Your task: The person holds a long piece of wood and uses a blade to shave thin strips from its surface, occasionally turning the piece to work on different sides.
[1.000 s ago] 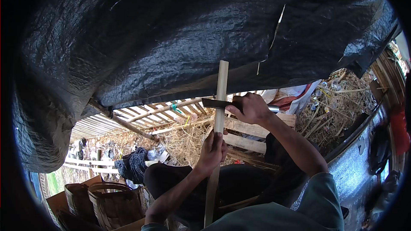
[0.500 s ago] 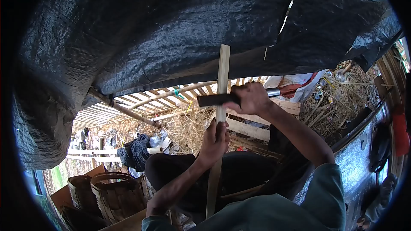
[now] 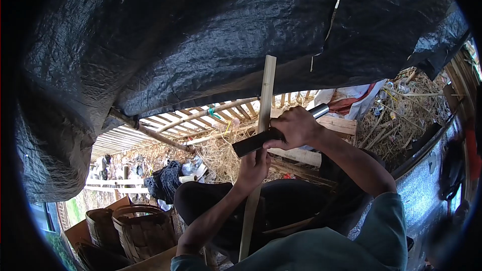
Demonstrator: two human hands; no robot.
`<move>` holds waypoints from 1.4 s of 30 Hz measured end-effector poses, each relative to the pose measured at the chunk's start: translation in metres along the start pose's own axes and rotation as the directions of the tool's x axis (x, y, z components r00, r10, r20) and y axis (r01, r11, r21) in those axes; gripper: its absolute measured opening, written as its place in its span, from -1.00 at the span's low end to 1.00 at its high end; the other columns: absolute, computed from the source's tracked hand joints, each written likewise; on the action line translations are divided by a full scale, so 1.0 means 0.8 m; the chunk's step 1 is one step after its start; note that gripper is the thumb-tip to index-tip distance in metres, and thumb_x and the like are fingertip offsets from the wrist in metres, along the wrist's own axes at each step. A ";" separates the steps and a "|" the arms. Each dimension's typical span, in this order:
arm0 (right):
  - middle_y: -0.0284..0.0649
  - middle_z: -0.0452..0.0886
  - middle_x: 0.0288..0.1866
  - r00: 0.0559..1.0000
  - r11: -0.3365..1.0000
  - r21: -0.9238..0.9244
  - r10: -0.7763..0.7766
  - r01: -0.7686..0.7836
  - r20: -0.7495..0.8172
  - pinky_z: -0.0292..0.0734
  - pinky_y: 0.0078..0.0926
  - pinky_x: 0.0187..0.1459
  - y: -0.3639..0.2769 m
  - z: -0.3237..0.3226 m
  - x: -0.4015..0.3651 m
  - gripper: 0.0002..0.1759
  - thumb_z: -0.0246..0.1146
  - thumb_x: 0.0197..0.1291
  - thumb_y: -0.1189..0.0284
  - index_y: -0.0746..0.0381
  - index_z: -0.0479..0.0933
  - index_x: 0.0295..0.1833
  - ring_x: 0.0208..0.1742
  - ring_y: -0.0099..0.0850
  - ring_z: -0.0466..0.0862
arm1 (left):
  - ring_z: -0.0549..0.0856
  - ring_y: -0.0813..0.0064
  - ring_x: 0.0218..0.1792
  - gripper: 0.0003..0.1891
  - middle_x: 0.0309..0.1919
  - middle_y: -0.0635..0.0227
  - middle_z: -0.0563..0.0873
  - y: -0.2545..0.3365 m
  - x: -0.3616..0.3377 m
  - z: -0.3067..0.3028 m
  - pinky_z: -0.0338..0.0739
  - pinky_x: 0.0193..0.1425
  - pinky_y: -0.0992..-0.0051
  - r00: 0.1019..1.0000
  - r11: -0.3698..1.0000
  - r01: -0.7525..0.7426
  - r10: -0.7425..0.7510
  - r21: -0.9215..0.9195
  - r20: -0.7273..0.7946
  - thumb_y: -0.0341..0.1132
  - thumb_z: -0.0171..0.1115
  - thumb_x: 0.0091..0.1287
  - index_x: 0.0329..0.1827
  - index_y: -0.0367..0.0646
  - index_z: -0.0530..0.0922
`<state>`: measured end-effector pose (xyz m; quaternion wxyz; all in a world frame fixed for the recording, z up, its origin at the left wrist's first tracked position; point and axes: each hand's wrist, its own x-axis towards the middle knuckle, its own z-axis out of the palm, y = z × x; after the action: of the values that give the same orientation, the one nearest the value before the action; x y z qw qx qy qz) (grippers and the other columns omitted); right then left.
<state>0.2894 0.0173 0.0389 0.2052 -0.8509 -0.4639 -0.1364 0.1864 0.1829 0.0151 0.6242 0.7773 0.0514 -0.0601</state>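
My left hand (image 3: 254,167) grips a long pale bamboo strip (image 3: 264,95) near its middle and holds it upright, slightly tilted, in front of me. My right hand (image 3: 296,126) is closed on the handle of a knife (image 3: 253,142) with a dark flat blade and a metal-capped handle end. The blade lies across the strip just above my left hand, pointing left and slightly down. The strip's lower end runs down between my knees, and its top reaches the black tarpaulin.
A black tarpaulin (image 3: 201,35) hangs low overhead. Woven baskets (image 3: 140,228) stand at the lower left. A bamboo slat fence (image 3: 170,125), straw (image 3: 221,153) and wooden planks (image 3: 341,125) lie ahead. A dark cloth bundle (image 3: 163,183) sits on the ground.
The knife has come down the strip from higher up to just above my left hand, and its blade now tilts downward to the left. The strip leans slightly more to the right.
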 end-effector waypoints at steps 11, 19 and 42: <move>-0.01 0.48 -0.79 0.842 0.843 -0.100 0.507 -0.529 -0.183 0.55 -0.23 -0.56 0.068 -0.021 0.016 -0.27 0.11 0.17 -0.19 0.33 0.61 -0.55 -0.67 -0.09 0.61 | 0.56 0.41 -0.68 -0.79 -0.68 0.25 0.52 0.015 -0.008 0.010 0.38 -0.58 0.40 0.994 0.983 -0.104 0.105 0.149 0.000 -0.30 -0.05 0.47 -0.23 -0.30 0.39; -0.12 0.52 -0.71 0.999 0.999 0.019 0.036 -0.035 -0.006 0.54 -0.27 -0.52 -0.021 -0.017 -0.007 -0.35 0.20 0.05 -0.25 0.18 0.57 -0.54 -0.63 -0.14 0.62 | 0.62 0.35 -0.51 -0.79 -0.49 0.12 0.57 -0.004 0.001 -0.002 0.45 -0.46 0.36 0.955 0.875 -0.282 0.294 0.394 0.030 -0.30 -0.04 0.46 -0.15 -0.30 0.46; 0.18 0.59 -0.51 0.851 0.851 0.037 0.525 -0.524 0.004 0.58 -0.08 -0.23 0.073 -0.007 0.003 -0.12 -0.09 0.19 -0.32 0.36 0.64 -0.42 -0.36 0.11 0.65 | 0.30 0.73 -0.75 -0.78 -0.65 0.51 0.32 0.014 -0.005 -0.004 0.20 -0.72 0.61 0.998 0.999 0.024 -0.022 -0.026 0.054 -0.24 -0.18 0.51 -0.19 -0.23 0.33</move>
<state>0.3398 -0.0119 0.0315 0.2516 -0.9408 -0.2162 -0.0693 0.1841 0.1837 0.0276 0.6347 0.7665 0.0445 -0.0873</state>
